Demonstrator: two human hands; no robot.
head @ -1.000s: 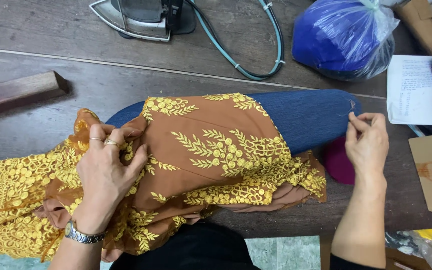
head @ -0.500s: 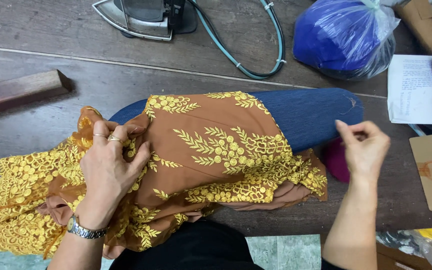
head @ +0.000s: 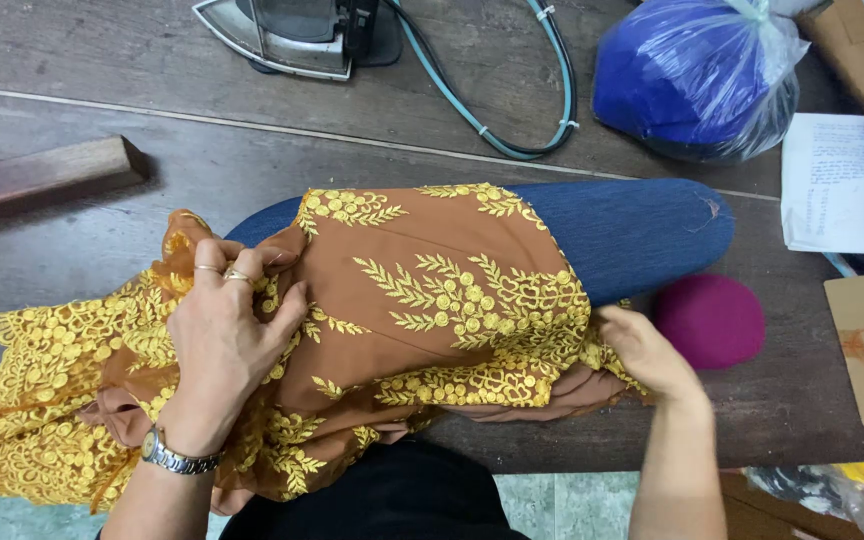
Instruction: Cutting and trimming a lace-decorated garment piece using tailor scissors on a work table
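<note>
Two grips [head: 227, 340] [head: 642, 350], one embroidered garment [head: 432, 300]

- A single head-worn camera looked almost straight down from above the person's own arms
- It sat close: the forearms entered from the bottom edge, the left hand [head: 227, 335] and right hand [head: 647, 350] filling the lower middle
- The far edge of the dark wooden desk [head: 152, 60] ran along the top, where an iron [head: 292, 30] was cut off by the frame
- No second view overlapped it
</note>
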